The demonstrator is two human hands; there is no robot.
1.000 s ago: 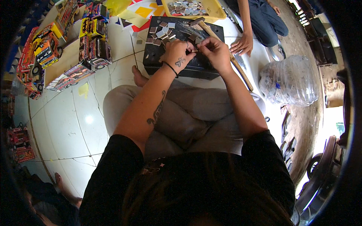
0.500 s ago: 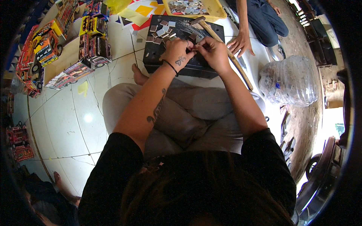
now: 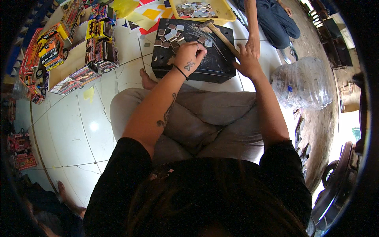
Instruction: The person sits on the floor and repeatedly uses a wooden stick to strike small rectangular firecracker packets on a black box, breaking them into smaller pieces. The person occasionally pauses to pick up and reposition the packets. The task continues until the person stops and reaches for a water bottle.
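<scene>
My left hand [image 3: 190,56], a dark band at its wrist, rests over a black block [image 3: 221,65] with its fingers closed in a pinch. What they hold, if anything, is hidden. Small square brown and silvery pieces [image 3: 170,36] lie scattered beside it on the block. My right hand [image 3: 249,63] is over the handle of a hammer [image 3: 223,37], thumb and fingers apart. The hammer's head lies on the block's far edge, and part of its handle is hidden beneath my hand. Another person's hand [image 3: 253,45] is right beside my right fingers.
A yellow tray [image 3: 227,17] of similar pieces stands beyond the block. Colourful toy trucks [image 3: 100,55] crowd the left. At right sits a plastic-wrapped bundle [image 3: 302,83], near the kneeling person's dark trousers [image 3: 272,27]. Coloured sheets [image 3: 148,19] lie on the tiled floor [image 3: 67,130].
My right hand has left my left hand's side and moved right, over the hammer handle. My left hand stays over the block. The other person's hand has shifted toward the handle.
</scene>
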